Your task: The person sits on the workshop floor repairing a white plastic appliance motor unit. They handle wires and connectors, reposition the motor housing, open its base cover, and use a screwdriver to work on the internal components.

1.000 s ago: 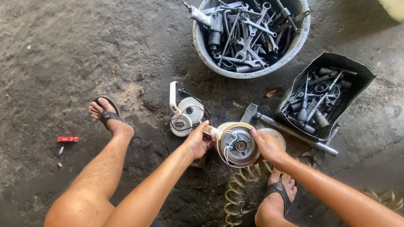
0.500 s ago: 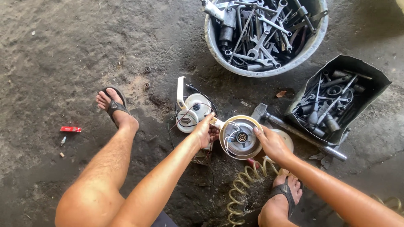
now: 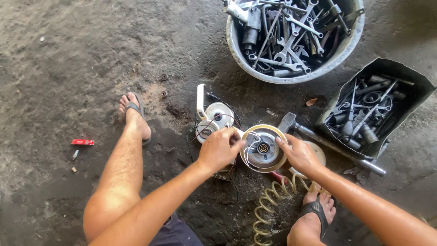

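Hands grip the round metal wheel part (image 3: pixel 264 149) on the floor (image 3: pixel 68 54): our left hand (image 3: pixel 220 148) holds its left edge, our right hand (image 3: pixel 298 155) its right. Thin wires (image 3: pixel 204 130) still hang loose, so we judge the work half done.

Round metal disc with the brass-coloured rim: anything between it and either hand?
Nothing visible. The left hand grips the round metal disc at its left edge and the right hand at its right edge, both touching it. Thin wires loop across its left face, beside the left fingers, not blocking the grip.
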